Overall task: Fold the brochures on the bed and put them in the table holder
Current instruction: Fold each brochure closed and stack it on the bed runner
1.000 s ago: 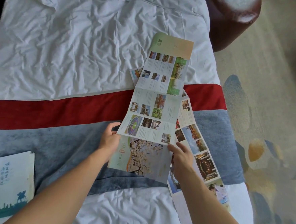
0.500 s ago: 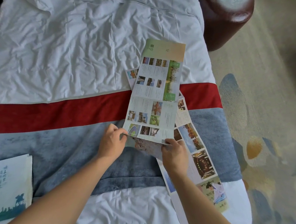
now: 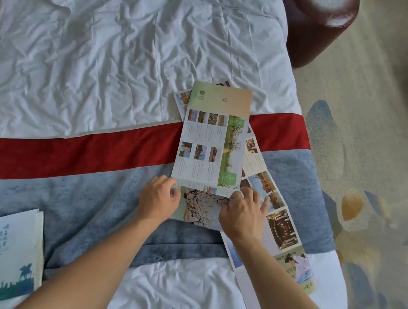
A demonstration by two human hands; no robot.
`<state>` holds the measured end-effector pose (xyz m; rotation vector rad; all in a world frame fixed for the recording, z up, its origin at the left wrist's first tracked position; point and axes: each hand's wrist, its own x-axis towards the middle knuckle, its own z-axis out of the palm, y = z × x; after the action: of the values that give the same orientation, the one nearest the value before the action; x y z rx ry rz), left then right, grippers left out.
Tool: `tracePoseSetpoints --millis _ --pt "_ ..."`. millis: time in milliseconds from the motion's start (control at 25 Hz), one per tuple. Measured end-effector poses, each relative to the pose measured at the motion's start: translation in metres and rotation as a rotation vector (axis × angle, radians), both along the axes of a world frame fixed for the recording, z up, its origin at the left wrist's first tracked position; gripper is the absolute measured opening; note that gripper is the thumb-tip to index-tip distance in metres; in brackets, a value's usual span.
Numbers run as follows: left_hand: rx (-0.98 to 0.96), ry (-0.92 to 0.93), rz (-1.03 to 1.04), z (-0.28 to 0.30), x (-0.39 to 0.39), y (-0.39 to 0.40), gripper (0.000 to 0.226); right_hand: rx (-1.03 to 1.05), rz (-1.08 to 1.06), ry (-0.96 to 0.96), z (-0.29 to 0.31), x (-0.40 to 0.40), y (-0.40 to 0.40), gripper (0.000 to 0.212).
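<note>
A long green-and-white photo brochure (image 3: 211,140) lies on the bed, its near panels folded into a stack with a blossom picture (image 3: 201,207) on top. My left hand (image 3: 159,198) pinches the fold's left end. My right hand (image 3: 243,212) pinches the right end, fingers spread over the paper. Under it a second unfolded brochure (image 3: 280,222) runs diagonally toward the bed's right corner. A folded white-and-teal brochure (image 3: 15,252) lies at the near left. No table holder is in view.
The bed has a wrinkled white sheet (image 3: 108,51) and a red-and-grey-blue runner (image 3: 77,152) across it. A dark red stool (image 3: 320,25) stands past the bed's far right corner. Patterned carpet (image 3: 371,166) lies to the right.
The near panels have been folded up accordion-wise, so the brochure's visible length is shorter. Both hands moved away from me along the brochure to the fold line.
</note>
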<state>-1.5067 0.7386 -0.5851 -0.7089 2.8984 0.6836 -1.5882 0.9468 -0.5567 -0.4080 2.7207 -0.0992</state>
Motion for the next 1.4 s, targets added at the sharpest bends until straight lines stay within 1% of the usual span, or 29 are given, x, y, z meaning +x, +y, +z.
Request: tracePoseSetpoints --millis 40,120,160,200,240,320,400,440,520,600,680,760,840,920,1000,1080,1160,1280,1320,1400 --pt "-0.017 0.012 -0.01 -0.003 -0.003 -0.001 0.01 -0.004 -0.007 0.001 -0.003 -0.002 -0.002 0.038" --pt "-0.021 0.002 -0.017 -0.009 -0.012 -0.005 0.005 -0.015 -0.031 -0.037 -0.009 -0.007 -0.006 0.058" --pt "-0.004 -0.028 -0.01 -0.013 -0.017 -0.008 0.008 -0.024 -0.044 -0.075 -0.012 -0.009 -0.009 0.068" --pt "0.023 -0.073 0.0 -0.016 -0.022 -0.011 0.015 -0.039 -0.063 -0.12 -0.016 -0.012 -0.011 0.075" --pt "0.063 -0.126 0.009 -0.02 -0.026 -0.013 0.028 -0.058 -0.086 -0.169 -0.019 -0.014 -0.012 0.079" --pt "0.195 -0.222 0.064 -0.028 -0.034 -0.015 0.058 -0.137 -0.171 -0.287 -0.026 -0.019 -0.015 0.083" --pt "0.324 -0.294 0.157 -0.037 -0.042 -0.018 0.077 -0.244 -0.278 -0.395 -0.034 -0.024 -0.018 0.085" --pt "0.355 -0.319 0.19 -0.041 -0.044 -0.02 0.082 -0.286 -0.33 -0.433 -0.037 -0.025 -0.02 0.086" --pt "0.362 -0.322 0.224 -0.045 -0.046 -0.022 0.083 -0.349 -0.457 -0.466 -0.041 -0.03 -0.026 0.086" --pt "0.335 -0.259 0.241 -0.044 -0.048 -0.026 0.081 -0.416 -0.597 -0.433 -0.043 -0.035 -0.031 0.084" --pt "0.238 -0.189 0.165 -0.04 -0.046 -0.029 0.082 -0.479 -0.634 -0.362 -0.042 -0.039 -0.032 0.082" --pt "0.094 -0.164 0.015 -0.037 -0.042 -0.033 0.079 -0.483 -0.531 -0.306 -0.04 -0.039 -0.031 0.083" --pt "0.013 -0.145 -0.04 -0.034 -0.039 -0.038 0.063 -0.399 -0.407 -0.262 -0.038 -0.037 -0.031 0.075" --pt "-0.026 -0.093 -0.015 -0.029 -0.036 -0.039 0.043 -0.296 -0.306 -0.193 -0.036 -0.035 -0.029 0.056" --pt "-0.05 -0.036 0.003 -0.023 -0.034 -0.038 0.026 -0.232 -0.249 -0.13 -0.032 -0.033 -0.026 0.035" --pt "-0.07 0.005 -0.008 -0.018 -0.031 -0.036 0.015 -0.163 -0.172 -0.057 -0.029 -0.029 -0.022 0.022" --pt "-0.095 0.029 -0.059 -0.013 -0.027 -0.034 0.014 -0.108 -0.079 0.011 -0.027 -0.024 -0.02 0.018" --pt "-0.141 0.073 -0.27 -0.006 -0.024 -0.03 0.022 -0.094 0.1 0.107 -0.024 -0.014 -0.022 0.018" --pt "-0.137 0.079 -0.323 -0.004 -0.023 -0.027 0.024 -0.092 0.164 0.108 -0.022 -0.01 -0.025 0.021" --pt "-0.118 0.06 -0.354 -0.001 -0.02 -0.02 0.024 -0.082 0.247 0.045 -0.019 0.001 -0.03 0.032"
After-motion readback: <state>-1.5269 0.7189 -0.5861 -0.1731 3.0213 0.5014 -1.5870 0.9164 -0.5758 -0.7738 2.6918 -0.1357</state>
